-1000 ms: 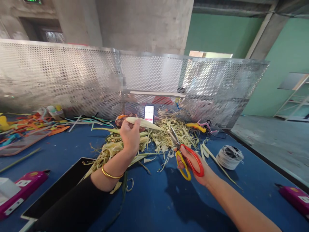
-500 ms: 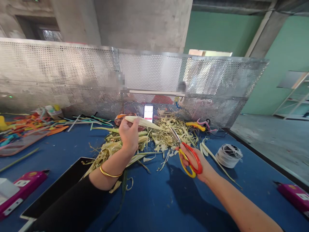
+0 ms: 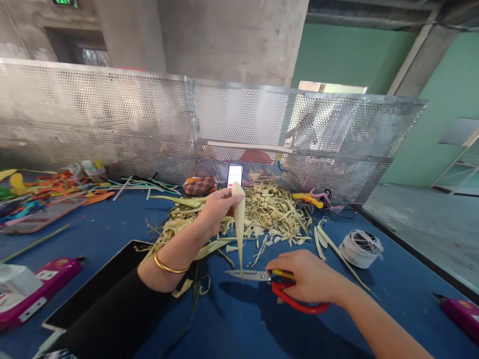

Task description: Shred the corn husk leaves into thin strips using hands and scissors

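Pinched in my left hand [image 3: 220,208] is a pale corn husk [image 3: 239,224], hanging tip down. My right hand [image 3: 309,276] grips scissors [image 3: 258,275] with red and yellow handles, held level over the table. Their blades point left and cross the narrow lower tip of the husk; whether they are fully closed on it I cannot tell. Behind the husk lies a heap of shredded husk [image 3: 275,212]. More whole husks [image 3: 174,224] lie under and beside my left forearm.
A phone [image 3: 235,175] stands upright before the perforated metal screen [image 3: 239,114]. To the right are a white string roll [image 3: 361,249] and yellow-handled tool [image 3: 307,200]. A black tray [image 3: 97,284], magenta power strip [image 3: 48,284] and coloured strips [image 3: 67,192] lie left.
My left hand has turned the husk from nearly level to hanging down and moved right. My right hand has turned the scissors from pointing up to pointing left, bringing the blades to the husk's tip.
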Demonstrator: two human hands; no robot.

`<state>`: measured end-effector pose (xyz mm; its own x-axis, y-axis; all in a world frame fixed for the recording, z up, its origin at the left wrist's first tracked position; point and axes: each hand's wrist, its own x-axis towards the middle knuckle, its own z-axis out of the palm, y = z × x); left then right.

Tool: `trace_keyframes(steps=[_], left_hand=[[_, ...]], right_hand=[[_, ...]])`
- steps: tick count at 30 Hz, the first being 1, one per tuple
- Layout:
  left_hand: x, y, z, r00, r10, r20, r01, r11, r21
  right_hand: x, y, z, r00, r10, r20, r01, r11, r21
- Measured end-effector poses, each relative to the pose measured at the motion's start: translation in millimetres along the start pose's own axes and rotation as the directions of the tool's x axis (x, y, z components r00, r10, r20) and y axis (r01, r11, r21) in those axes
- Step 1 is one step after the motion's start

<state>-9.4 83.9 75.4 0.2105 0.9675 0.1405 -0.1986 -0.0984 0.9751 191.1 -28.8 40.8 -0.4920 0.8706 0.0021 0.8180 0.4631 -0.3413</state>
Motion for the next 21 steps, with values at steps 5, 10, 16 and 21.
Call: trace_keyframes(steps=[5, 10, 16, 21], left_hand=[[-7.1, -0.7, 4.6, 0.976, -0.106, 0.190, 0.104, 0.994, 0.021], [-5.9, -4.9, 5.0, 0.975, -0.102, 0.200, 0.101, 0.995, 0.014], [-9.2, -9.9, 11.1, 0.969, -0.063, 0.239, 0.052, 0.997, 0.052], [-11.5, -16.2, 17.3, 0.972, -0.036, 0.233, 0.016, 0.996, 0.087]], right_hand=[[-7.5, -1.6, -7.2, 0.988, -0.019, 0.153, -0.036, 0.937, 0.346], [-18.5, 19.3, -18.8, 0.995, 0.065, 0.077, -0.101, 0.606, 0.789], [-7.2, 36.1, -12.7, 0.894, 0.375, -0.245, -0.027, 0.591, 0.806], [1.6, 40.1, -3.5, 0.906, 0.348, -0.242, -0.070, 0.686, 0.725]])
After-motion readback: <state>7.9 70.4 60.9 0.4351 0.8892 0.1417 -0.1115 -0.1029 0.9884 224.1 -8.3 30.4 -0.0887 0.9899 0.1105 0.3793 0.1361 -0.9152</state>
